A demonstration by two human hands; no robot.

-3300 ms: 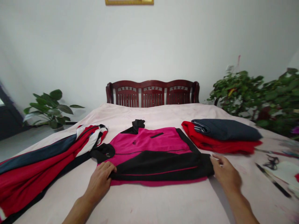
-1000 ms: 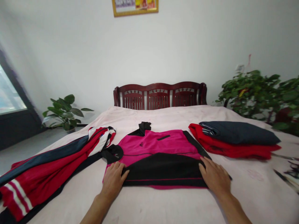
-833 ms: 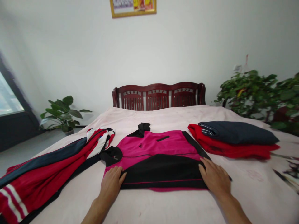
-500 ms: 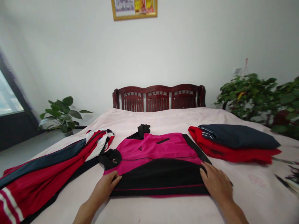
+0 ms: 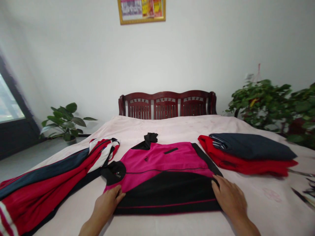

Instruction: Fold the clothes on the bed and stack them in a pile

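A pink and black jacket (image 5: 147,160) lies flat on the bed, its dark collar toward the left and its hem toward the right. One dark cuff sticks out past its far side. My left hand (image 5: 108,200) pinches the near edge by the shoulder, thumb on top and the other fingers partly hidden. At the hem, my right hand (image 5: 228,193) grips the near right corner with the thumb over the cloth.
A red, navy and white garment (image 5: 59,173) is spread on the left of the bed. Folded navy clothing (image 5: 253,146) rests on folded red clothing (image 5: 256,166) at the right. A dark wooden bench back (image 5: 166,105) stands beyond the pink sheet (image 5: 172,126), with leafy plants (image 5: 265,103) on the right.
The jacket's near edge and both hands sit slightly lower in the picture, and the whole view has shifted down a little. Both hands stay at the same ends of the jacket.
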